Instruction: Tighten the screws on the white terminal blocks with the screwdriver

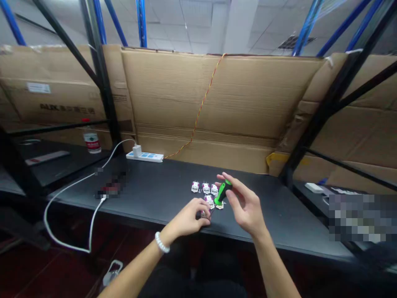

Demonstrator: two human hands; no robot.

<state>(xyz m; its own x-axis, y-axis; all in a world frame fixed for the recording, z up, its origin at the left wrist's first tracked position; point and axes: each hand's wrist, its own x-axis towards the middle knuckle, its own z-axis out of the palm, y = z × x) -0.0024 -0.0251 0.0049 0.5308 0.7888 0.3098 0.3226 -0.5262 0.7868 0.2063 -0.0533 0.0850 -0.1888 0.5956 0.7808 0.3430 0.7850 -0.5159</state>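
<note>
At front edge of desk (288,219), L hand (189,214) is pinching a small pc (204,214) btw thumb & fingers; R hand (248,207) is gripping a green/blk driver (222,193), shaft slanting down toward that pc. Other pcs (206,188) are lying just beyond; pwr strip (145,156) is sitting back L.

Looks smooth and matt across the long flat black desk (263,211); shows dull, creased paper on the broad brown cardboard panel (173,99); seems plastic in the rounded green-and-black screwdriver handle (222,193) and smooth white oblong power strip (145,157); looks like glossy painted metal on the straight blue upright post (142,22)
</note>
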